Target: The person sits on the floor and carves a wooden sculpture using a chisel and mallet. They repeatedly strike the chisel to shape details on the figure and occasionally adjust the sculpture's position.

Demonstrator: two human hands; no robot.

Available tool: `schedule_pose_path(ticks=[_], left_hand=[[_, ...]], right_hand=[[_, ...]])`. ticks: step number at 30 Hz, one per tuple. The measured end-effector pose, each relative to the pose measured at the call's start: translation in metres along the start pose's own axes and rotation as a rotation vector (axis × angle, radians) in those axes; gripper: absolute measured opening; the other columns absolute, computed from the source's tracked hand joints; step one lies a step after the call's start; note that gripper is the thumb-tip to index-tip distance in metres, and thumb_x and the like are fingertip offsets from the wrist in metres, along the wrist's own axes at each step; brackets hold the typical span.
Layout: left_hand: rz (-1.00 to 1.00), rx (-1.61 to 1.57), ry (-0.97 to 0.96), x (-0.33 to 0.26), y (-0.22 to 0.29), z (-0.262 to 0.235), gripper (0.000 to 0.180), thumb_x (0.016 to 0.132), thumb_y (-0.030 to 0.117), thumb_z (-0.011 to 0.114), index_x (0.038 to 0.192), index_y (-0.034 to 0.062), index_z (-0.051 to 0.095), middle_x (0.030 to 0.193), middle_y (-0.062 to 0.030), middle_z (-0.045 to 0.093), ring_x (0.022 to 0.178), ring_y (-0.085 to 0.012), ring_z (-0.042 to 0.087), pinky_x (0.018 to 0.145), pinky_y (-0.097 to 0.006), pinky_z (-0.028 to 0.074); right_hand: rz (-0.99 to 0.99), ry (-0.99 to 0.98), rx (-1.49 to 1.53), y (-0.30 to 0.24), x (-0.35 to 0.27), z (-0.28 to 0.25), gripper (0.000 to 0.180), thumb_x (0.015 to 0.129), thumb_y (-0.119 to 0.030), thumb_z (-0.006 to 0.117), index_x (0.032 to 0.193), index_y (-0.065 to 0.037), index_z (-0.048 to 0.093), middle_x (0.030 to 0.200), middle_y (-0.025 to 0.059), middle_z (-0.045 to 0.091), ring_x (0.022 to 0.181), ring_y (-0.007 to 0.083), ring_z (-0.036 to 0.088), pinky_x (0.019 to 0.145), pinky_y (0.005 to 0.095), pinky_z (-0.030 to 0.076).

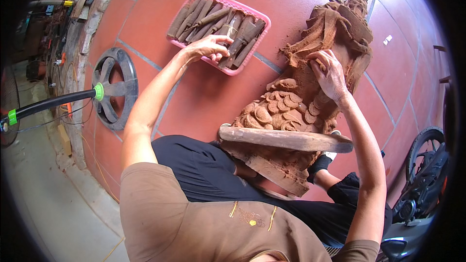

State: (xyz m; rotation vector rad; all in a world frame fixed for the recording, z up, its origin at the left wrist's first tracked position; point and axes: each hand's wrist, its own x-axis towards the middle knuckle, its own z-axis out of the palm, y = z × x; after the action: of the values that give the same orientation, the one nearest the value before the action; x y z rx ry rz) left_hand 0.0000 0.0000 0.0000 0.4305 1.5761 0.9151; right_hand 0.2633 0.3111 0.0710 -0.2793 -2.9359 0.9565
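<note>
Through the head camera I see the person's left hand (pixel 211 47) with curved fingers over brown rod-like pieces (pixel 198 15); I cannot tell whether it grips one. The right hand (pixel 334 76) rests bent-fingered against a brown carved figure (pixel 303 87), and whether something is pinched there I cannot make out. The rods fill a pink basket (pixel 235 72), left of the carving, which lies on red tiles (pixel 208 99) before the seated person. Farther left is a round black spoked base (pixel 116 89); far right, a motorbike (pixel 424 187).
</note>
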Motion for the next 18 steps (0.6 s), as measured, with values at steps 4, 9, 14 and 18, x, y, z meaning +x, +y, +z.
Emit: schedule_pose_path(ticks=[4,9,14,18], left_hand=[[0.022,-0.034,0.012,-0.0073,0.0044,0.0013,0.062,0.082,0.01,0.07,0.139,0.0006,0.048,0.083,-0.0037,0.066,0.057,-0.005,0.055,0.055,-0.02,0.048],[0.007,-0.069,0.013,-0.0076,0.0017,-0.0015,0.063,0.081,0.011,0.07,0.138,0.0007,0.048,0.083,-0.0036,0.066,0.056,-0.0043,0.054,0.056,-0.02,0.047],[0.021,-0.031,0.021,-0.0064,-0.001,-0.0059,0.063,0.081,0.017,0.068,0.138,0.0009,0.047,0.083,-0.0038,0.067,0.056,-0.0044,0.052,0.055,-0.019,0.045],[0.032,-0.042,0.035,-0.0066,0.0051,-0.0034,0.062,0.082,0.02,0.066,0.138,0.002,0.048,0.086,-0.0034,0.068,0.06,-0.0038,0.052,0.056,-0.019,0.044]], right_hand=[[-0.006,0.015,-0.003,-0.0006,0.0011,0.005,0.016,0.09,-0.009,0.062,0.104,-0.007,0.069,0.103,0.0104,0.067,0.108,0.0285,0.059,0.094,0.0385,0.048],[-0.008,0.017,-0.01,-0.0011,0.0007,0.0054,0.016,0.091,-0.009,0.061,0.104,-0.007,0.069,0.103,0.0102,0.067,0.107,0.0282,0.059,0.093,0.0385,0.049],[-0.003,0.009,-0.015,-0.0014,0.0012,0.0045,0.016,0.091,-0.009,0.061,0.104,-0.007,0.069,0.104,0.0098,0.067,0.108,0.0278,0.059,0.093,0.0385,0.049],[-0.004,0.008,-0.025,0.002,-0.0007,0.004,0.016,0.091,-0.009,0.062,0.105,-0.007,0.068,0.104,0.0099,0.067,0.108,0.028,0.059,0.093,0.0386,0.049]])
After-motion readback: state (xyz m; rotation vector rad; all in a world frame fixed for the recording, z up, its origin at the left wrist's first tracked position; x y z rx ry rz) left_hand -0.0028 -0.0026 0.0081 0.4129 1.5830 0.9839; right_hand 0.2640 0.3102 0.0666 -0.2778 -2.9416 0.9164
